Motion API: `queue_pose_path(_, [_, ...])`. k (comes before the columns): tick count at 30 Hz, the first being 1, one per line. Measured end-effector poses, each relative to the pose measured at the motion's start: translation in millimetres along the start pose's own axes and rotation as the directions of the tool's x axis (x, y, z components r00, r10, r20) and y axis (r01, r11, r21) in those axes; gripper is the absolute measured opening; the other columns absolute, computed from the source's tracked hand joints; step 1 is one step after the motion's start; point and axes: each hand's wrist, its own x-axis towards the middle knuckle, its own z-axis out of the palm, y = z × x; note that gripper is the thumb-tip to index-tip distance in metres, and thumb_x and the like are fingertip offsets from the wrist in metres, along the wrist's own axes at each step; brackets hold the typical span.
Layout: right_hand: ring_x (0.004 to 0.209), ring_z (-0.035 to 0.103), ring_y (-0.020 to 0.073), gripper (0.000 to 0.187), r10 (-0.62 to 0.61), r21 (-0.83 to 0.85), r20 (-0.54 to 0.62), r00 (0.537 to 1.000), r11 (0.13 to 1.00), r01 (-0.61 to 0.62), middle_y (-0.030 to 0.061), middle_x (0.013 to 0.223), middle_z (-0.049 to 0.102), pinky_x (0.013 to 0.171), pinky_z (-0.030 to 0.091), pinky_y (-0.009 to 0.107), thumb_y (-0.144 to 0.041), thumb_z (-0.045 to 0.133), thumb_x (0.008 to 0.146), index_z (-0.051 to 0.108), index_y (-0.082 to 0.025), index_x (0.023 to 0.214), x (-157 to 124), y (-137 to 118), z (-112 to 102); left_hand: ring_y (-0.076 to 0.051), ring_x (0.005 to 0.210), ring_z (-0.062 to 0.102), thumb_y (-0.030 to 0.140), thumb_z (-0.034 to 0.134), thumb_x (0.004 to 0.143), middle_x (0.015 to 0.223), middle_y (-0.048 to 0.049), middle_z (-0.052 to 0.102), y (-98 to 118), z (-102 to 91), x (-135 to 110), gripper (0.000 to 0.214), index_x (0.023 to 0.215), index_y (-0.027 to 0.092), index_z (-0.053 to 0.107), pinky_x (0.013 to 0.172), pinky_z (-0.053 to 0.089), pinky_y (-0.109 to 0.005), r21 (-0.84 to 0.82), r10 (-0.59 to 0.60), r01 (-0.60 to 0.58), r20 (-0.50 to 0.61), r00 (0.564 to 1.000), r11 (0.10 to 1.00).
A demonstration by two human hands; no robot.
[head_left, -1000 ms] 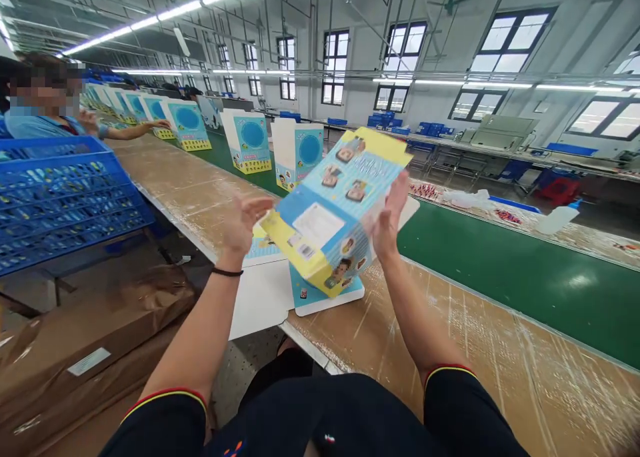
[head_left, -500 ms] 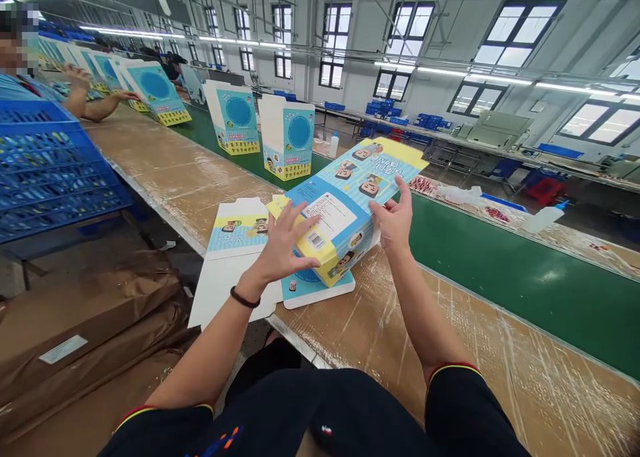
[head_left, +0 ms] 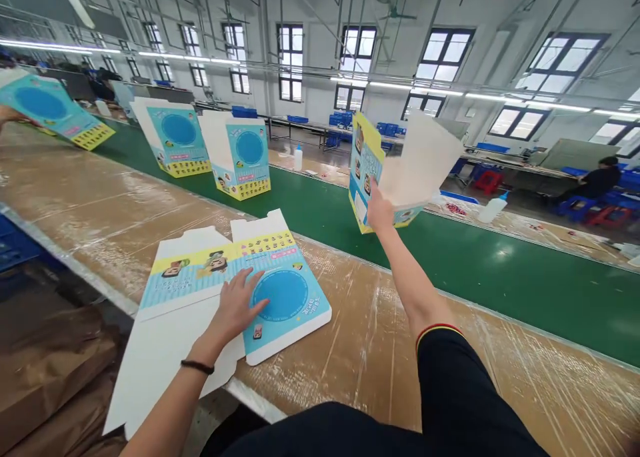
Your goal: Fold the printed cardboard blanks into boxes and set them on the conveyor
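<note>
Head view: carton (head_left: 400,174) higher in right hand (head_left: 379,210) (left hand (head_left: 235,304) on blank (head_left: 283,297))

A green conveyor belt (head_left: 500,277) lies at 3 o'clock. Brown-wrapped stacks (head_left: 45,357) sit at 8 o'clock, and a seated person (head_left: 595,184) is at 2 o'clock.

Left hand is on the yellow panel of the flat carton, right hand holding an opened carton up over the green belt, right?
No: the head view shows the left hand on the flat carton's blue panel. The right hand does hold the opened carton over the green belt.
</note>
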Motion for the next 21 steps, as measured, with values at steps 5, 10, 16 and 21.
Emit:
queue_pose_path(5, [0.119,0.068,0.0409,0.070,0.127,-0.012,0.047,0.991,0.992,-0.126,0.0255,0.126,0.070,0.111,0.043,0.061,-0.046,0.061,0.096,0.049,-0.015,0.158,11.5,21.7,25.3,-0.045,0.141,0.056,0.053,0.052,0.087,0.145,-0.0189,0.065,-27.6,4.1,-25.0,0.058,0.138,0.028,0.065,0.110,0.047,-0.069,0.011,-0.078,0.079,-0.033,0.996,0.997])
queue_pose_path(10, [0.149,0.042,0.0456,0.058,0.020,-0.123,-0.102,0.995,0.992,-0.033,0.0260,0.158,0.048,0.120,0.026,0.072,-0.031,0.060,0.095,0.053,-0.019,0.152,6.3,15.0,23.2,-0.046,0.141,0.056,0.062,0.049,0.084,0.146,-0.0202,0.064,-45.3,-9.7,-44.5,0.066,0.135,0.023,0.065,0.118,0.042,-0.066,-0.057,-0.181,0.178,-0.053,0.982,0.982])
queue_pose_path(16, [0.119,0.066,0.0329,0.036,0.118,-0.139,0.348,0.930,0.988,-0.073,0.0176,0.122,0.071,0.104,0.052,0.049,-0.041,0.048,0.104,0.068,-0.019,0.123,-46.9,-21.9,75.4,-0.057,0.142,0.049,0.067,0.049,0.085,0.144,-0.0312,0.060,-70.3,-40.3,-55.1,0.072,0.135,0.017,0.060,0.115,0.034,-0.079,-0.104,-0.534,0.527,-0.256,0.806,0.844])
queue_pose_path(21, [0.087,0.075,0.0293,0.030,0.190,-0.244,0.643,0.742,0.969,-0.037,0.0108,0.083,0.076,0.078,0.058,0.036,-0.044,0.061,0.100,0.074,-0.020,0.087,-83.1,-55.8,145.6,-0.056,0.134,0.057,0.061,0.053,0.086,0.140,-0.0380,0.058,-62.2,-57.2,-47.7,0.076,0.136,0.004,0.058,0.105,0.048,-0.073,-0.136,-0.843,0.832,-0.084,0.532,0.538])
